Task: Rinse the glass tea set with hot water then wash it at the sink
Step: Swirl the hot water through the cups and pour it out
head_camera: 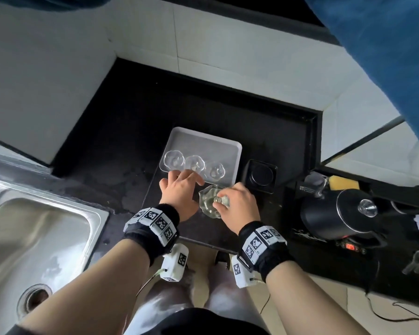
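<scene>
On the black desk (131, 122) the white tray (203, 141) lies at 12 o'clock from both hands, its long side running roughly from 9 to 3 o'clock. It holds three glass cups in a row along its near edge: the left cup (173, 160), the middle cup (194, 163) and the right cup (214, 171). The left hand (179, 189) reaches up towards 1 o'clock with its fingers (191, 176) straight and slightly spread. Their tips lie over the near rim of the middle cup, though real contact cannot be told. The lidded glass bowl (208, 204) stands on the desk just outside the tray's near right corner, between the two hands. The right hand (238, 205) comes at it from 4 o'clock, thumb and fingers curled in and pinching what looks like the small knob on top. So the right hand is nearer the bowl and the left is nearer the cups. The sink (41, 228) lies well apart at 8 o'clock, across the left arm. The black kettle (334, 216) sits at 3 o'clock, beyond its square stand (260, 176). My guess is that the set is at the hot-rinse stage, and any carry to the sink would have to swing left past the left arm.
</scene>
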Demonstrator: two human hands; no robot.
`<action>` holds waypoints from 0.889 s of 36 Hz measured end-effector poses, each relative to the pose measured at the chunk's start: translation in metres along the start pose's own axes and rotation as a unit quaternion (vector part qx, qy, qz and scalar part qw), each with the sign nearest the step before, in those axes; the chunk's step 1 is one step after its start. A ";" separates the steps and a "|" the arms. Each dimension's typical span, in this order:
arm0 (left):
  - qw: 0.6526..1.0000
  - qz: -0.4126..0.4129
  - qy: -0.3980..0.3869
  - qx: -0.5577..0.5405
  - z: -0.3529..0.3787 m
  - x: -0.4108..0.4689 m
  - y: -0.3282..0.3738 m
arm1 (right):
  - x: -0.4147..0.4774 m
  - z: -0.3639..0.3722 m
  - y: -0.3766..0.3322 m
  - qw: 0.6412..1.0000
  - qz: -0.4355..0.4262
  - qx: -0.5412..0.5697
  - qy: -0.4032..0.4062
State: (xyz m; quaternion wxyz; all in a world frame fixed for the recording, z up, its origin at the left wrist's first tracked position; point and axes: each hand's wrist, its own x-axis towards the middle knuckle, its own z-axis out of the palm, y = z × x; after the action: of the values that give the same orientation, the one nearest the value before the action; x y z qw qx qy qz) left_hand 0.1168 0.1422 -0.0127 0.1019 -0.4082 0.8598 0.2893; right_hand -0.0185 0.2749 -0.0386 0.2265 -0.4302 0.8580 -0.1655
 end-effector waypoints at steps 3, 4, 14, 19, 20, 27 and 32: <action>1.000 0.007 -0.002 0.024 0.002 0.000 0.002 | 0.001 -0.004 0.001 1.000 -0.005 -0.010 -0.004; 0.999 0.007 -0.003 0.033 0.003 0.000 0.002 | 0.002 -0.005 0.002 1.000 -0.005 -0.014 -0.002; 0.997 -0.005 0.006 0.072 0.000 0.003 0.003 | 0.010 -0.008 -0.006 1.000 -0.003 -0.004 0.016; 0.998 -0.004 0.013 0.069 -0.003 0.005 0.006 | 0.012 -0.009 -0.006 1.000 0.002 0.005 0.029; 0.998 -0.004 0.014 0.068 -0.003 0.006 0.006 | 0.012 -0.009 -0.006 0.999 0.001 0.009 0.033; 0.997 -0.003 0.028 0.070 -0.004 0.008 0.010 | 0.015 -0.013 -0.009 0.998 -0.005 0.018 0.062; 0.997 0.001 0.031 0.073 -0.005 0.012 0.011 | 0.018 -0.018 -0.010 0.998 -0.012 0.004 0.059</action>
State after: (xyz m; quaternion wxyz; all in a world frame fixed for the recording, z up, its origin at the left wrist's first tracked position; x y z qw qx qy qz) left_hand 0.1012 0.1367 -0.0086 0.1041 -0.4079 0.8817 0.2129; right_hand -0.0310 0.2563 -0.0236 0.1752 -0.4288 0.8641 -0.1968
